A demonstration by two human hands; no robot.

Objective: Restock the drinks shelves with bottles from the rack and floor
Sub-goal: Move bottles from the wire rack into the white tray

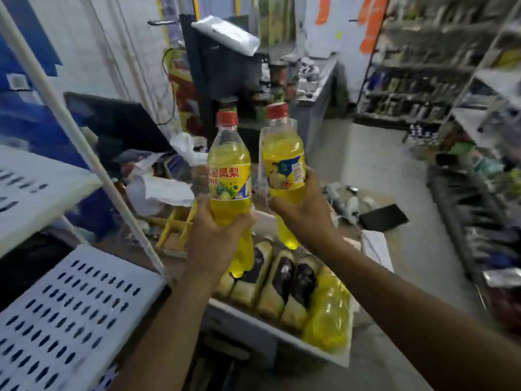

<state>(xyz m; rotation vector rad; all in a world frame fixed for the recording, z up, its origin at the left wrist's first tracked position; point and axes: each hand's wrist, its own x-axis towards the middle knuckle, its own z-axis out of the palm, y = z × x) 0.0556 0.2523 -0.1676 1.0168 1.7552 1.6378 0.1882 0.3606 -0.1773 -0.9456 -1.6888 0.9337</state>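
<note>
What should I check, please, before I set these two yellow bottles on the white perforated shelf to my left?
1. Left hand grips the left bottle round its lower body: ok.
2. Right hand grips the right bottle round its body: ok.
3. Left cap and right cap in place: ok.
4. Both bottles held roughly upright: ok.
5. Room on the perforated shelf: ok on the part in view; the rest is out of frame.
6. Caps fully tight: cannot tell.
</note>
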